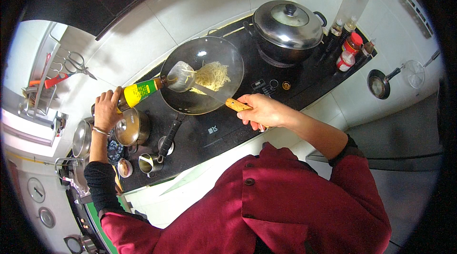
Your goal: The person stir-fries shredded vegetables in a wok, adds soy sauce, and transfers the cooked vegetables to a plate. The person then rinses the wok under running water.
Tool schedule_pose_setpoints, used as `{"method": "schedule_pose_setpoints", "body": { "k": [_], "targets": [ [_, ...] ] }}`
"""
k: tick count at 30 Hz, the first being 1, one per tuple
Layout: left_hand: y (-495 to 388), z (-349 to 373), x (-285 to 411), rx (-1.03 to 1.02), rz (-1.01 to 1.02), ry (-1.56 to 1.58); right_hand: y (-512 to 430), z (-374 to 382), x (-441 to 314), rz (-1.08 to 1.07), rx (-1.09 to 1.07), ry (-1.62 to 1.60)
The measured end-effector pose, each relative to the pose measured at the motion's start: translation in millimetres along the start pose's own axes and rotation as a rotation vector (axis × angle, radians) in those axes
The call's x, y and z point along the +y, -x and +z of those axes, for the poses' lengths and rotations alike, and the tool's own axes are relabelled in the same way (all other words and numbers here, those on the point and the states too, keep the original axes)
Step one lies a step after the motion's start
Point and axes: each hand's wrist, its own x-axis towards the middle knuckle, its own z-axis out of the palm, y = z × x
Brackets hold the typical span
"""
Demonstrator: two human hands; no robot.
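Note:
My left hand point(107, 108) grips a dark glass bottle point(140, 92) with a yellow and green label, tilted so its neck points over the wok's left rim. Under the bottle's mouth lies the metal blade of a spatula point(181, 76). My right hand point(263, 110) holds the spatula by its wooden handle, across the front right of the wok point(203, 106). Pale shredded strips point(213, 75), perhaps potato, are heaped inside the wok. Whether liquid is leaving the bottle is hard to tell.
A large lidded pot point(287, 29) stands at the back right, near several seasoning bottles and jars point(351, 45). The wok's black handle point(171, 136) points toward me. Left of it are a lidded saucepan point(132, 127), a metal cup point(150, 164) and a small bowl point(125, 167).

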Motion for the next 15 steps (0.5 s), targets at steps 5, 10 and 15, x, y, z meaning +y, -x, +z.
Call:
{"method": "schedule_pose_setpoints", "body": {
  "k": [5,10,15],
  "targets": [
    [-1.8,-4.0,-2.5,0.008,0.011,-0.021,0.8,-0.3,-1.7,0.010,-0.010,-0.007],
    [-2.3,-4.5,-4.6,0.027,0.023,-0.046,1.3,-0.6,-2.6,0.026,-0.039,-0.022],
    [-1.9,-4.8,-4.7,0.020,0.017,-0.012,1.3,0.1,-1.1,-0.006,-0.012,-0.026]
  ]
}}
